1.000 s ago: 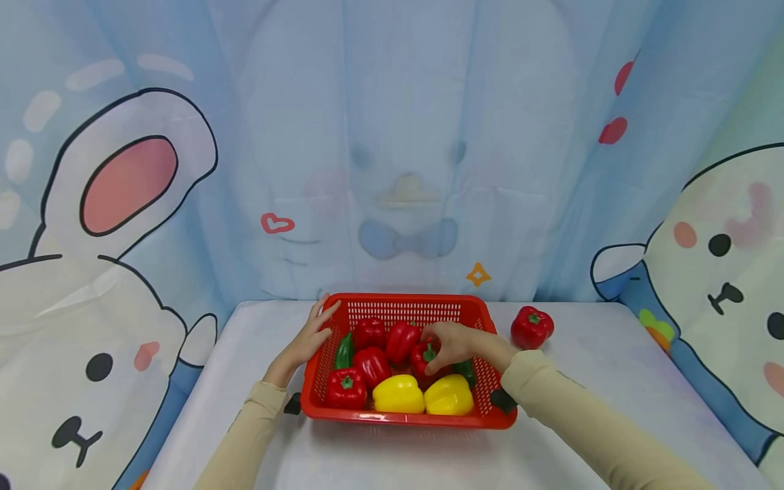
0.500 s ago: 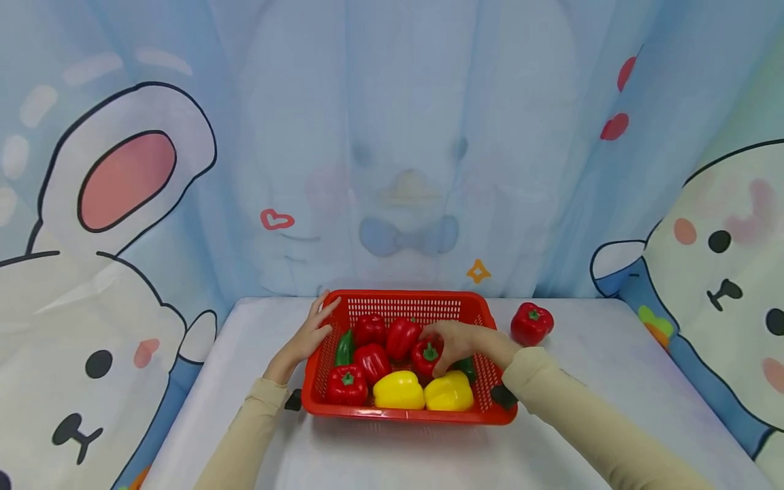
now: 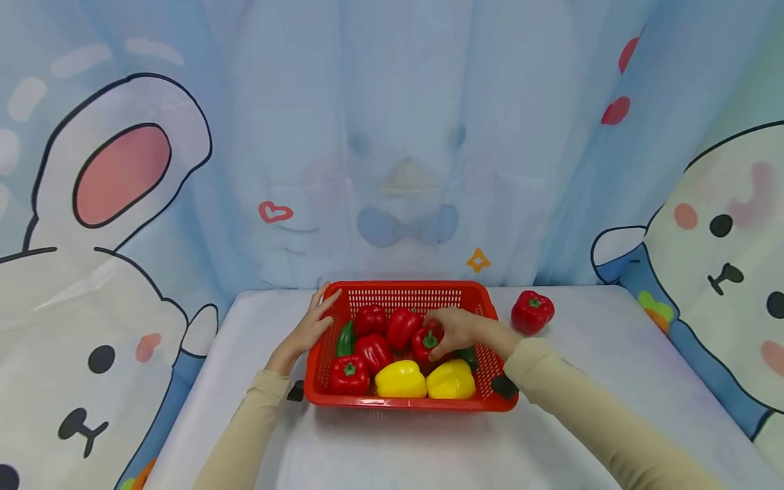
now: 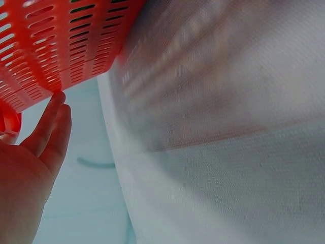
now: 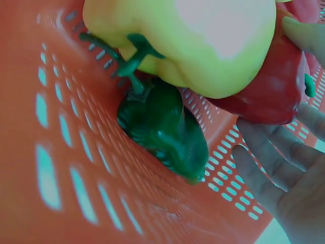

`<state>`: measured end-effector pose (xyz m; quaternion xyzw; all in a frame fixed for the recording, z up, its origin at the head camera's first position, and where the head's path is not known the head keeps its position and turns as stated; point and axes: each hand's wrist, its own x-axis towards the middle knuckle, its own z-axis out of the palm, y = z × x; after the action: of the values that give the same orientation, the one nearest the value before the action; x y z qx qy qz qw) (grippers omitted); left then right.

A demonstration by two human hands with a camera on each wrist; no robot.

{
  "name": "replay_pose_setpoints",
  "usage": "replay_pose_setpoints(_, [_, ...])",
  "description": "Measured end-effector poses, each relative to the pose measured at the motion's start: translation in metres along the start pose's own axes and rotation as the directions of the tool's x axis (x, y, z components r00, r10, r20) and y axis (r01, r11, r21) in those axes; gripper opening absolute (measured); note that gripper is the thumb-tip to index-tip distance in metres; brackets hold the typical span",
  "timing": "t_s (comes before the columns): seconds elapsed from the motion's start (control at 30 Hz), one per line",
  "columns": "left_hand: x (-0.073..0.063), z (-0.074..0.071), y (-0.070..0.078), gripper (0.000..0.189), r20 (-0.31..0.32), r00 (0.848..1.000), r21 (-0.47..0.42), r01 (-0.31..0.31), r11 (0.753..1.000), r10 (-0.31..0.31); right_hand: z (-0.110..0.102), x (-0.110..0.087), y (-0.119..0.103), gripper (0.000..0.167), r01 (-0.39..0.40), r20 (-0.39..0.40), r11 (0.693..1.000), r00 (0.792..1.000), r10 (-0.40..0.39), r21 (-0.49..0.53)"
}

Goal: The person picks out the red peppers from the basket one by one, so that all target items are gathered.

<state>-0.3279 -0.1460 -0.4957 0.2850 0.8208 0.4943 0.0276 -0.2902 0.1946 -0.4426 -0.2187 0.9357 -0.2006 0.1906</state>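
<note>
In the head view, a red plastic basket (image 3: 410,403) stands on the table with several peppers in it. My right hand (image 3: 456,328) reaches over the basket's right side and holds a red bell pepper (image 3: 422,345). The right wrist view shows the thumb (image 5: 307,38) on one side of that pepper and fingers below it. Beside it lie a yellow bell pepper (image 5: 203,66) and a dark green pepper (image 5: 162,132). At the left rim, my left hand (image 3: 308,331) rests with spread fingers. In the left wrist view, straight fingers (image 4: 56,132) touch the basket's outer wall.
Another red bell pepper (image 3: 532,312) sits on the white table (image 3: 582,340), right of the basket. Inside the basket are more red peppers (image 3: 349,375), a second yellow one (image 3: 401,379) and a long green pepper (image 3: 346,339). A printed curtain (image 3: 404,102) hangs behind.
The basket and table appear slightly higher in the head view. My right hand stays at the same red bell pepper, its fingers shifted slightly. My left hand keeps its place at the rim.
</note>
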Motion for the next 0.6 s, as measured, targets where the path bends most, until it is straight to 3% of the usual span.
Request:
replay_pose_setpoints(0.1, [0.005,0.001,-0.004,0.06,-0.002,1.0,-0.003,-0.015,1.0,0.015,-0.004,-0.001,0.001,0.064,0.008,-0.017,1.0,1.0,-0.009,-0.025])
replay_pose_setpoints(0.17, [0.004,-0.002,0.008,0.06,0.016,1.0,-0.011,-0.008,1.0,0.008,-0.008,-0.002,0.001,0.064,0.02,-0.028,0.999,0.999,-0.022,-0.04])
replay_pose_setpoints(0.3, [0.004,-0.003,0.01,0.06,0.014,1.0,-0.011,0.006,1.0,-0.006,-0.019,-0.009,0.0,0.065,0.038,-0.09,0.998,0.995,-0.042,-0.045])
replay_pose_setpoints(0.4, [0.005,-0.001,-0.004,0.062,-0.002,1.0,-0.014,0.013,1.0,-0.013,-0.029,-0.017,0.001,0.067,0.053,-0.145,0.998,0.988,-0.058,-0.036])
replay_pose_setpoints(0.6, [0.003,0.002,-0.003,0.06,-0.011,1.0,-0.022,0.012,1.0,-0.012,-0.048,-0.034,0.014,0.068,0.074,-0.232,0.996,0.969,-0.081,-0.039])
